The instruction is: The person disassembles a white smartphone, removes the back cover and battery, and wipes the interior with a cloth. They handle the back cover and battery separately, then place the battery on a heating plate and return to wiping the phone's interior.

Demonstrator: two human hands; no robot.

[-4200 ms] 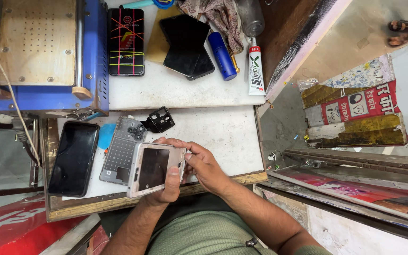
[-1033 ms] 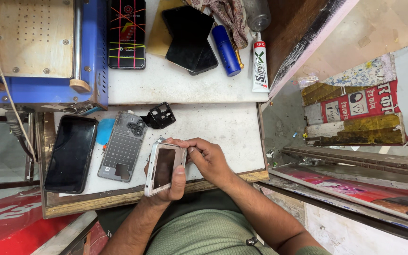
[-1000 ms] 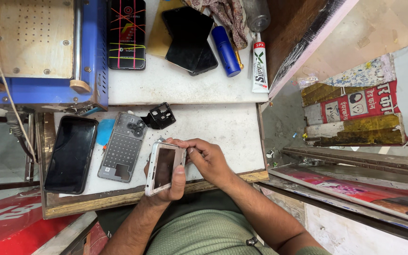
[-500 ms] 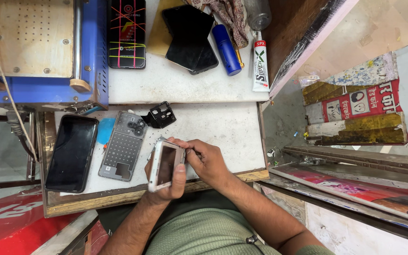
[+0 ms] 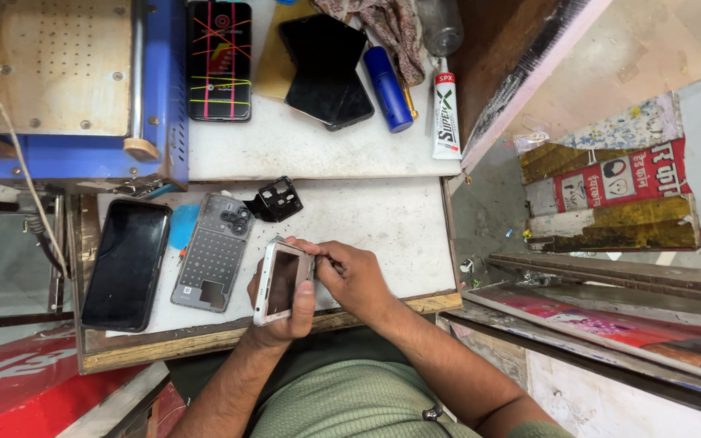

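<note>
My left hand (image 5: 287, 318) holds a small silver phone shell (image 5: 280, 280) upright on its edge above the front of the white worktop (image 5: 383, 227), thumb on its right side. My right hand (image 5: 356, 280) pinches the shell's upper right edge with its fingertips; whether a small tool sits between them I cannot tell. Just left of the shell lies a grey phone back frame (image 5: 208, 258) with camera holes. A black phone screen (image 5: 127, 264) lies further left.
A black camera bracket (image 5: 276, 199) and a blue pick (image 5: 182, 225) lie behind the frame. On the rear shelf stand a blue machine (image 5: 75, 89), a phone with coloured lines (image 5: 219, 61), stacked black phones (image 5: 326, 69), a blue cylinder (image 5: 389, 89) and a glue tube (image 5: 445, 109).
The shell has turned from nearly flat to more edge-on in my left hand. My right fingers have closed in on its upper right edge.
</note>
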